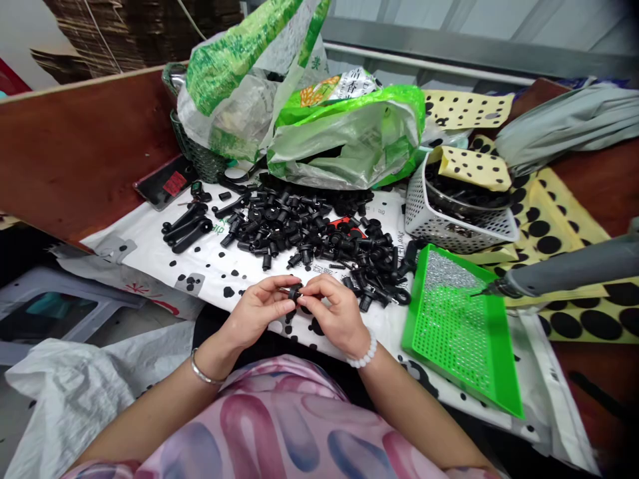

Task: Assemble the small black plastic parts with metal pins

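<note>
Between the fingertips of both hands is a small black plastic part, partly covered by the fingers. My left hand pinches it from one side, with thumb and forefinger closed. From the other side my right hand grips it, its fingers also closed. Just beyond the hands spreads a loose heap of black plastic parts on a white sheet. Several longer black handle-like pieces lie to the left of the heap.
A green perforated tray holding small silvery pieces stands at right, with a grey electric screwdriver reaching over it. Behind are a white basket and green-and-white plastic bags. A phone lies at back left.
</note>
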The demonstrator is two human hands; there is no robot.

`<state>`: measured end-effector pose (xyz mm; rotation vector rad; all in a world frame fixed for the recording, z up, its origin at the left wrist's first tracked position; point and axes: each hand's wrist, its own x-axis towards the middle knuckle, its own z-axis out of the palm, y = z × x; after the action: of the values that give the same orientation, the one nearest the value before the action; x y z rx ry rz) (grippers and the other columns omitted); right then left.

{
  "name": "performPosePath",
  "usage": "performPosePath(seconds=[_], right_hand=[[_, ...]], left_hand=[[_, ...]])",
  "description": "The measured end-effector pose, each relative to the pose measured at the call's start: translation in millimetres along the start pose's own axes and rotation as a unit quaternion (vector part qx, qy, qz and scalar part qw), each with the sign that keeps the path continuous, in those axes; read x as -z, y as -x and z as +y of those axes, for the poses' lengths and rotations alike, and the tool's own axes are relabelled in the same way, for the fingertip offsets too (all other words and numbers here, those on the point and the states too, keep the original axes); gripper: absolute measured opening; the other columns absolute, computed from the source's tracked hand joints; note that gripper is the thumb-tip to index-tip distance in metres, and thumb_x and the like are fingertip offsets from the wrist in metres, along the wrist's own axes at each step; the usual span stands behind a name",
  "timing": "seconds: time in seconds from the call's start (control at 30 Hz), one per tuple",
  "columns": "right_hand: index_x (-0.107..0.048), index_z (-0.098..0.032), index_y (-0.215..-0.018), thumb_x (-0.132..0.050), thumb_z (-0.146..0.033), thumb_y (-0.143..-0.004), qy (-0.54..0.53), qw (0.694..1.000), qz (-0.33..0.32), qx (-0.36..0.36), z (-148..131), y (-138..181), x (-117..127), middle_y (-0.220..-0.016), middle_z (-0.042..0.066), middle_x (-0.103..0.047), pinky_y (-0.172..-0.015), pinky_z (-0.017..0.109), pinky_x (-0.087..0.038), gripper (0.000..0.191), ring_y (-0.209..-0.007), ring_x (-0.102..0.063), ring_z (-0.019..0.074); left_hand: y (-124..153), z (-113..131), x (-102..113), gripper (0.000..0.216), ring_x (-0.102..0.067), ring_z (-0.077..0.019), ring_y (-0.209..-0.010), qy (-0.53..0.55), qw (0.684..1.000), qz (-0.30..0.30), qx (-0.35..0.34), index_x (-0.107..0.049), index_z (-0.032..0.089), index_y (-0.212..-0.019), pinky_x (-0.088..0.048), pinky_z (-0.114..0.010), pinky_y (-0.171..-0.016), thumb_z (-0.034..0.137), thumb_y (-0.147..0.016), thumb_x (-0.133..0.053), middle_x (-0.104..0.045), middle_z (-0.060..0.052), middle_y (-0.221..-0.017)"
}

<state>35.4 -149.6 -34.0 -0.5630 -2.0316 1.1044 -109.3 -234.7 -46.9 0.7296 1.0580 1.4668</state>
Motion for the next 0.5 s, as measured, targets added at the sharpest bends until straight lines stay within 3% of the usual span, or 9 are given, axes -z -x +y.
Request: performPosePath(seconds=[0.17, 0.4, 0.5], right_hand=[[-0.06, -0.018, -0.072, -0.062, -0.015, -0.076, -0.056, 0.996, 0.0, -0.071, -1, 0, 0, -0.073, 0.001, -0.057, -0.059, 0.025, -0.047, 0.006, -0.065, -0.055, 0.0124], [-0.059, -0.019, -0.083, -0.055, -0.014, -0.082, 0.015, 1.0, -0.003, 0.026, -2, 0, 3, -0.096, 0.006, -0.058, -0.076, 0.031, -0.048, 0.006, -0.089, -0.057, 0.0163], [-0.058, -0.019, -0.083, -0.054, -0.015, -0.083, 0.03, 0.998, -0.012, 0.047, -3, 0, 4, -0.093, 0.006, -0.059, -0.078, 0.032, -0.048, 0.006, -0.088, -0.057, 0.0168]], left_hand=[[0, -3, 2, 0.035, -0.062, -0.0107, -0.085, -0.031, 0.999, -0.01, -0.033, -0.063, 0.022, -0.106, -0.048, -0.022, -0.081, 0.017, -0.071, -0.07, -0.068, -0.001, -0.094], [5, 4, 8, 0.038, -0.062, -0.0172, -0.092, -0.143, 0.987, -0.02, -0.073, -0.058, 0.02, -0.115, -0.049, -0.031, -0.084, 0.023, -0.077, -0.063, -0.064, -0.007, -0.107], [5, 8, 12, 0.032, -0.061, -0.0181, -0.091, -0.291, 0.947, 0.005, -0.138, -0.061, 0.02, -0.111, -0.05, -0.031, -0.081, 0.023, -0.08, -0.059, -0.064, -0.008, -0.103]])
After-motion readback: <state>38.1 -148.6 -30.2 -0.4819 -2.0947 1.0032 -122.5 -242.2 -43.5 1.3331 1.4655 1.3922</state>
